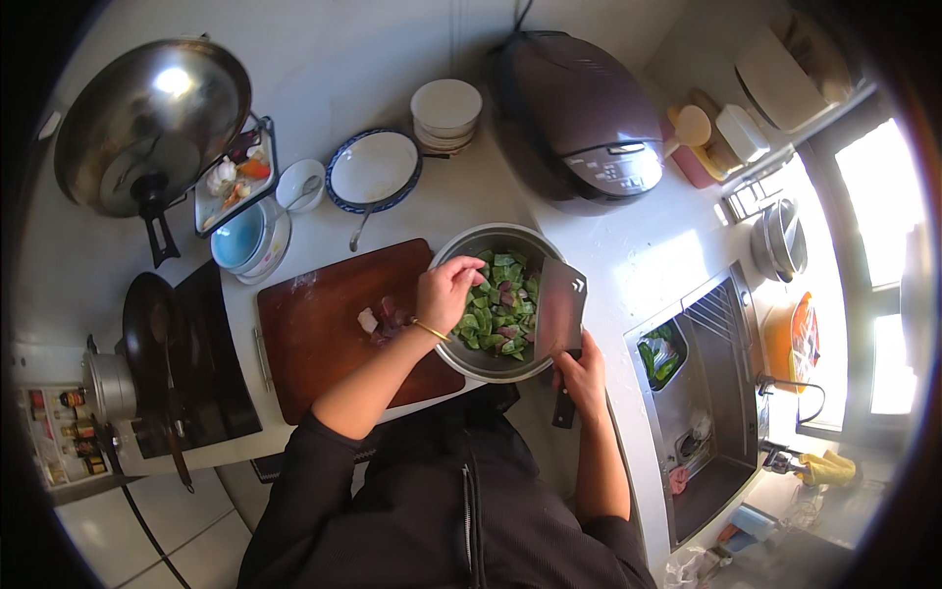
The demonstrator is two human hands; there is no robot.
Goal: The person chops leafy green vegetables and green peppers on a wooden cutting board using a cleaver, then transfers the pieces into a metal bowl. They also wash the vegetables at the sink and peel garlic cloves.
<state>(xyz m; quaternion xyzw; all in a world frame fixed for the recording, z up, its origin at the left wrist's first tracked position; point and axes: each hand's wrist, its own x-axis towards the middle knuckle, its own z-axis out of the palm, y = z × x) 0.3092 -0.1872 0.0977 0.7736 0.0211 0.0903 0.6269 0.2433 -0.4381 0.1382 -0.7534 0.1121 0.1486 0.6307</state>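
My right hand (586, 375) grips the dark handle of a cleaver (558, 313). Its broad blade lies over the right side of a metal bowl (482, 368). Inside the bowl are cut pieces of green vegetable (500, 302), some purplish. My left hand (447, 293), with a gold bangle at the wrist, hangs over the bowl's left rim with the fingers bent above the greens. Whether anything sits between those fingertips is unclear. A wooden cutting board (309, 346) lies to the left, bearing a white piece (367, 320) and some purplish pieces (386, 324), partly behind my left forearm.
Behind the board stand a blue-rimmed dish (373, 168), stacked bowls (447, 110) and a tray of garlic (221, 178). A rice cooker (581, 125) is at the back. On the right is a sink (684, 427); on the left, a wok (147, 316) on a dark hob.
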